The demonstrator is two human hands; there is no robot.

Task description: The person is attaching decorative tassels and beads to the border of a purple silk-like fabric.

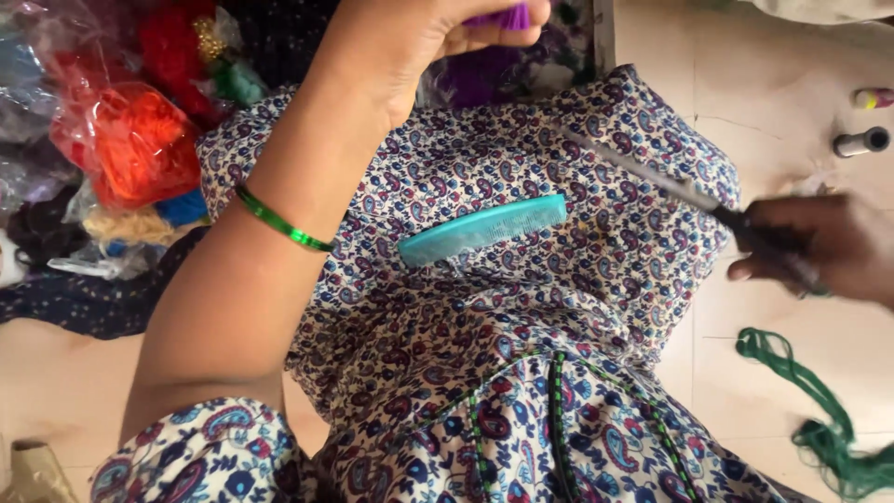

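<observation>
Head view, looking down over a lap covered in paisley-print cloth.

- Left hand is raised at the top of frame, fingers curling closed around a purple tuft of thread; only the end of the tuft is showing past the fingers, so how much is inside the grip cannot be told. A green bangle is sitting on that forearm, below the grip.
- Right hand is blurred at the right edge, closing on the dark handles of a pair of scissors. The long blades are pointing up and left from this grip, toward the tuft, with the tips lying over the cloth short of the left hand. Whether the blades are parted cannot be told through the blur.
- A teal comb is lying flat on the lap, between the two grips and touching neither.
- Bags of coloured yarn are piled well beyond the left forearm; a green skein is lying on the floor below the right grip, and two small spools above it.

Judgement: trimming seems to be the step in hand, with the tuft being offered up and the scissors coming toward it. The next move is calling for the tuft held steady, its free end clear of the fingers, and the blades squared across it.
</observation>
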